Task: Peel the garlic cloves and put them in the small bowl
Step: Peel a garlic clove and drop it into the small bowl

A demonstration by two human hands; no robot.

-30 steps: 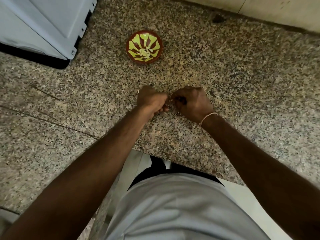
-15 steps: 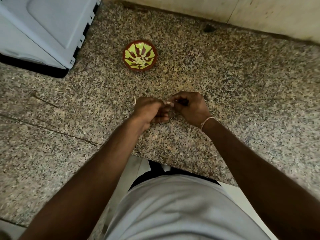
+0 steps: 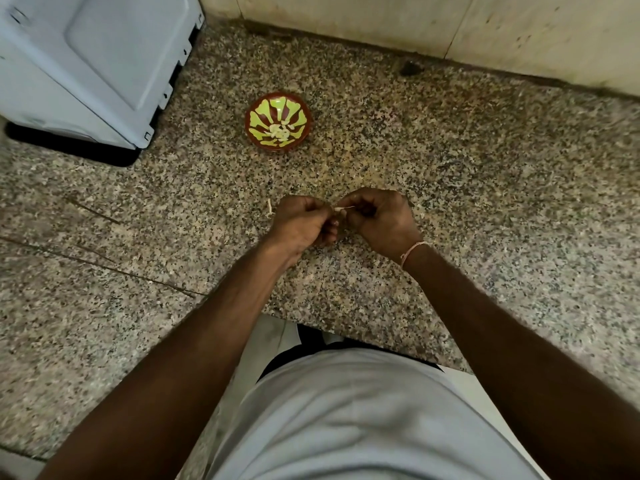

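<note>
- Both hands meet over the middle of the counter, fingers curled, pinching one small pale garlic clove [image 3: 337, 209] between their fingertips.
- Left hand [image 3: 301, 223] grips the clove from the left side; right hand [image 3: 379, 220] pinches a thin pale strip of skin at the clove's right end.
- Most of the clove is hidden by the fingertips, so how much skin it carries cannot be told.
- A small bowl [image 3: 279, 125], dark red with a yellow-green petal pattern, stands on the counter beyond the hands, well apart from them. Pale peeled cloves lie in its bottom.
- A pale scrap of garlic skin [image 3: 269, 206] lies on the counter just beside the left hand.
- The counter [image 3: 485, 188] is speckled granite, and nothing stands between the hands and the bowl.
- A light grey appliance [image 3: 90, 60] sits at the far left corner, near the bowl.
- A pale tiled wall [image 3: 415, 22] runs along the back edge.
- A thin pale thread band [image 3: 412, 251] circles the right wrist.
- No readable writing or brand shows anywhere.
</note>
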